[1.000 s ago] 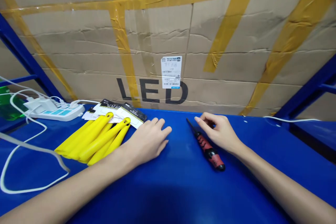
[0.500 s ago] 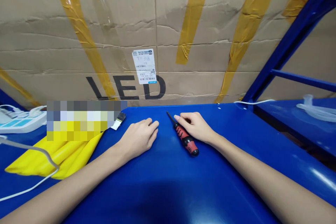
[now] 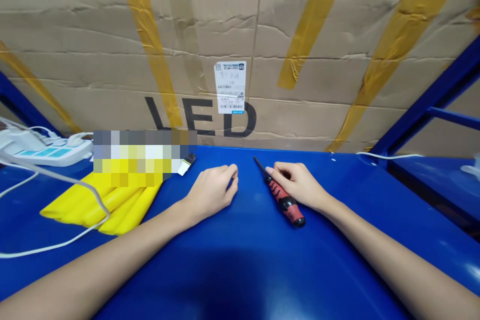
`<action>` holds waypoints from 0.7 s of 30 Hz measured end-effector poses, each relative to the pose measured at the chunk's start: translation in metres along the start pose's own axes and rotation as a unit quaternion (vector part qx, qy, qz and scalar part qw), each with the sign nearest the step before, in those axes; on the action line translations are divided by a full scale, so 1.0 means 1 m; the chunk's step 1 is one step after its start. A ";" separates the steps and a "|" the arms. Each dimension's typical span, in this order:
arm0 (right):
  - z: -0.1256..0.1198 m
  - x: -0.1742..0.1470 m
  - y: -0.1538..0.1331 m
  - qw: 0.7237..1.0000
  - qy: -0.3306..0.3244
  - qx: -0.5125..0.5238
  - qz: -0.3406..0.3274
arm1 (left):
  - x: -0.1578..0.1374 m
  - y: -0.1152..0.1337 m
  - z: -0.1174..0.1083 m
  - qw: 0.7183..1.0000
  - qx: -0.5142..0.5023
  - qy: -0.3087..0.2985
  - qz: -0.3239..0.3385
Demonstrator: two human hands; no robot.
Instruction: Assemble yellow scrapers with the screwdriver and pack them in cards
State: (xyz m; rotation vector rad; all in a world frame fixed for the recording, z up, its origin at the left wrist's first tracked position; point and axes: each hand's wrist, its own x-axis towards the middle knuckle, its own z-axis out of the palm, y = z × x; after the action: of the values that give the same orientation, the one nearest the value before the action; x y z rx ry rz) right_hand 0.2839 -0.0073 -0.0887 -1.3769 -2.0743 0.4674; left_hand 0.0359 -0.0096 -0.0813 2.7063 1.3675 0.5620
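A screwdriver (image 3: 288,204) with a red and black handle lies slanted on the blue table (image 3: 240,270), its dark shaft pointing away from me. My right hand (image 3: 296,182) is closed at the front of its handle, with the thumb over the neck; the other fingers are curled and partly hidden. To the left, my left hand (image 3: 213,189) rests on the tabletop in a loose curl. A small gap shows between its thumb and forefinger, and nothing is seen in it.
Left of my hands lies a yellow item (image 3: 123,205), its upper part pixelated, with a small black-and-white object (image 3: 186,165) beside it. A white power strip (image 3: 56,152) and cables (image 3: 75,180) are farther left. Behind stands a taped cardboard box (image 3: 195,35); a blue frame (image 3: 420,105) rises at right.
The view has swung left, so the scene sits farther right. The left thumb and forefinger show a slightly wider gap. The screwdriver and right hand keep about the same position relative to each other.
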 end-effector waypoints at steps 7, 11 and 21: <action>-0.001 -0.001 -0.002 1.000 -0.008 -0.011 0.007 | 0.002 -0.004 -0.001 1.000 0.006 0.003 -0.010; -0.001 -0.001 -0.002 1.000 -0.011 -0.017 0.002 | 0.000 0.000 -0.001 1.000 0.029 -0.002 0.003; -0.007 0.000 -0.004 0.999 -0.030 -0.038 -0.011 | -0.001 0.001 -0.001 0.999 0.049 -0.002 0.006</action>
State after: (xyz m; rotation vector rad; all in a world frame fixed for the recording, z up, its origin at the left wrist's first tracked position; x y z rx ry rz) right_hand 0.2855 -0.0095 -0.0814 -1.3980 -2.1729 0.4301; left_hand 0.0355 -0.0110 -0.0802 2.7924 1.4160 0.5041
